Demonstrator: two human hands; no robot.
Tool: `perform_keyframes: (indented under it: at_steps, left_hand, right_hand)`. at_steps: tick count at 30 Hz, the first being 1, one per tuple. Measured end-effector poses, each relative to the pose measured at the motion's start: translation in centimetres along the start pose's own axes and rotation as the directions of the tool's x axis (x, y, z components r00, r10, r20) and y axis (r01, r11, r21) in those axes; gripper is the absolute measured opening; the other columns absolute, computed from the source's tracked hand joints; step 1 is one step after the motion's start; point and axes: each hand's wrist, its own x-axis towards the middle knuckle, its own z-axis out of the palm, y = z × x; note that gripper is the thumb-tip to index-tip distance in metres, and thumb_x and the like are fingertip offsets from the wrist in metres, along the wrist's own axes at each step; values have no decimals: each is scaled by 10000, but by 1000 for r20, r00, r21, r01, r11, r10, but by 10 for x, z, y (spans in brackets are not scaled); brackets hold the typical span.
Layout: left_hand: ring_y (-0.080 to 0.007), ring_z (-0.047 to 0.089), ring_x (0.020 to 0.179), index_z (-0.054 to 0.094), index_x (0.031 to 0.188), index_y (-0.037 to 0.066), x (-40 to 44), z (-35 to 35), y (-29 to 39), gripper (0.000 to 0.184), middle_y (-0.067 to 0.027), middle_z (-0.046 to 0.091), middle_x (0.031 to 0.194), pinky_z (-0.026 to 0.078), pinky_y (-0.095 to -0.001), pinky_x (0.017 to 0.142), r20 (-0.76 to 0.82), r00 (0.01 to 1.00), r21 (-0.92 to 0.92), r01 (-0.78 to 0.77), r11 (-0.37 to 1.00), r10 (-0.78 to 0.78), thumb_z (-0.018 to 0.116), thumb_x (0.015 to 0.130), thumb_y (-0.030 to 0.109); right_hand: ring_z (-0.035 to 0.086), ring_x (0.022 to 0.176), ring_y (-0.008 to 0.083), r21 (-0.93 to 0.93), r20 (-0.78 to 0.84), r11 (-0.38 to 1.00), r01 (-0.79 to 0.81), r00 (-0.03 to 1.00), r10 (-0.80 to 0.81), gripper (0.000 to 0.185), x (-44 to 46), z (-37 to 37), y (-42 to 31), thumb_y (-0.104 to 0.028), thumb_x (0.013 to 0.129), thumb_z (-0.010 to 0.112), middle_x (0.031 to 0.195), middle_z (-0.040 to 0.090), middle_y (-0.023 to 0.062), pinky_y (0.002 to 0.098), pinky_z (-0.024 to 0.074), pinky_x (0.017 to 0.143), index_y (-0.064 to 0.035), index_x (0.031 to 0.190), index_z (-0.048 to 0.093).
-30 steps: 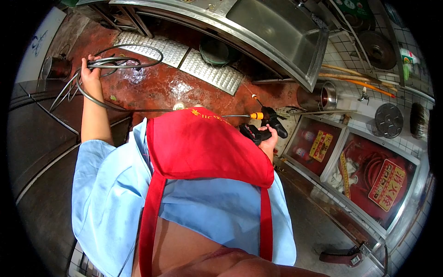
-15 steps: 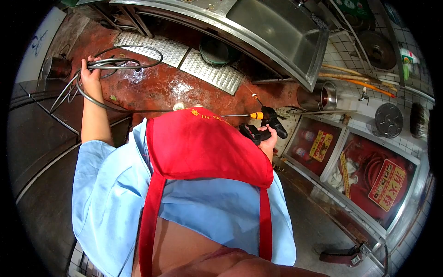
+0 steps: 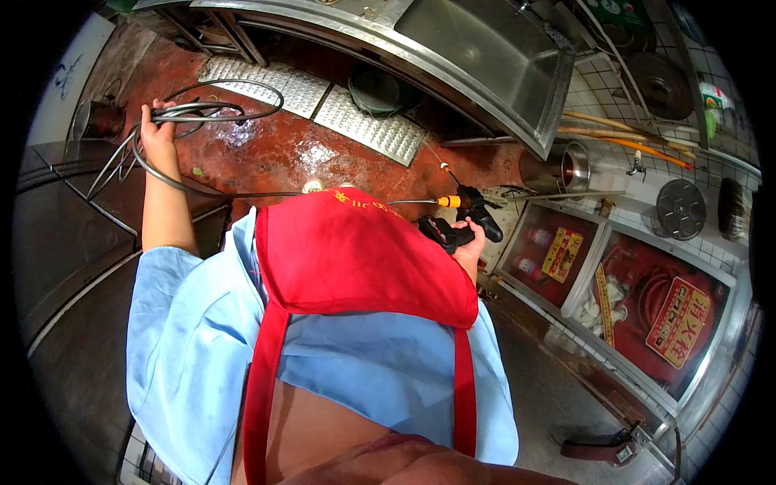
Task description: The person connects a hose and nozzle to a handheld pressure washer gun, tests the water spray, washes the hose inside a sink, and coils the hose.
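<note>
My left hand [image 3: 158,128], stretched out at the left, has its fingers closed around a loosely coiled dark hose [image 3: 212,107]. Loops hang on both sides of the hand, and one length runs right until it passes behind the red apron [image 3: 364,259]. On the right, beside the apron, my right hand [image 3: 470,242] grips the handle of a black spray gun [image 3: 478,213]. An orange connector [image 3: 449,201] joins the gun to the hose coming from behind the apron. The gun's thin wand points away over the floor. My fingers on the handle are partly hidden.
A steel sink counter [image 3: 485,48] spans the far side. Under its front edge lie studded metal plates [image 3: 368,125] and a dark bucket [image 3: 377,90] on the wet red floor [image 3: 283,162]. A glass-fronted fire hose cabinet [image 3: 582,311] stands at the right, near a metal cylinder [image 3: 575,166].
</note>
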Motion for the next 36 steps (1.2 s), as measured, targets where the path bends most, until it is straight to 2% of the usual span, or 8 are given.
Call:
perform_keyframes:
  at_steps: [6,9,14,18,21,30,33,36]
  left_hand:
    - [-203,483,864,446,954,-18,-25,27,-15,229,-63,476,851,375,-343,903,140,960,557,-278,783,242,369,932,197]
    - [-208,469,807,459,918,-20,-10,10,-6,241,-77,491,821,405,-338,840,10,994,170,-105,980,105,495,878,214]
    - [-188,468,934,389,1054,-33,7,-27,0,178,-60,449,941,354,-320,922,184,982,120,-65,991,42,383,881,7]
    - [-216,471,800,470,889,-16,-9,12,-6,198,-82,494,800,410,-345,811,8,995,181,-99,978,99,503,872,179]
    - [-189,466,943,401,1041,-35,-32,30,-14,175,-55,447,945,345,-320,927,213,954,616,-299,729,211,385,867,-23]
    - [-171,456,900,403,1007,-25,-30,29,-15,122,-65,432,930,392,-277,869,201,960,545,-276,792,196,378,891,3]
    - [-209,484,906,444,1010,-25,-10,1,-6,218,-78,481,907,377,-337,895,198,978,249,-117,961,68,369,931,164]
    - [-204,487,906,444,1020,-25,-15,6,-9,202,-78,484,916,384,-330,886,173,978,312,-163,936,113,368,928,138]
  right_hand:
    - [508,588,229,-11,-3,1000,14,1000,-14,174,-4,4,1,-53,699,529,657,508,95,396,447,626,-11,862,483]
    - [505,591,226,-16,4,1000,11,1000,-11,167,-2,2,0,-52,701,529,658,506,95,392,445,628,-9,857,485]
    - [503,594,224,-24,22,1000,19,1000,-19,167,-3,2,0,-54,695,531,655,504,93,390,442,632,-5,850,492]
    - [504,593,223,-57,18,998,42,999,-41,172,-2,2,0,-56,684,532,653,503,92,390,443,631,-3,844,496]
    - [502,591,223,-55,10,998,37,999,-37,166,-2,3,-1,-56,681,530,648,502,92,391,444,627,-2,834,498]
    - [495,582,221,-39,-22,999,29,999,-30,144,-5,8,0,-56,684,518,632,491,93,392,447,608,-7,818,493]
    - [495,582,222,-27,-33,999,21,999,-22,143,-5,7,0,-54,685,517,629,490,93,393,445,608,-11,819,491]
    - [496,581,223,-43,-29,999,16,999,-18,147,-4,7,-1,-53,686,516,631,492,95,396,441,606,-14,825,488]
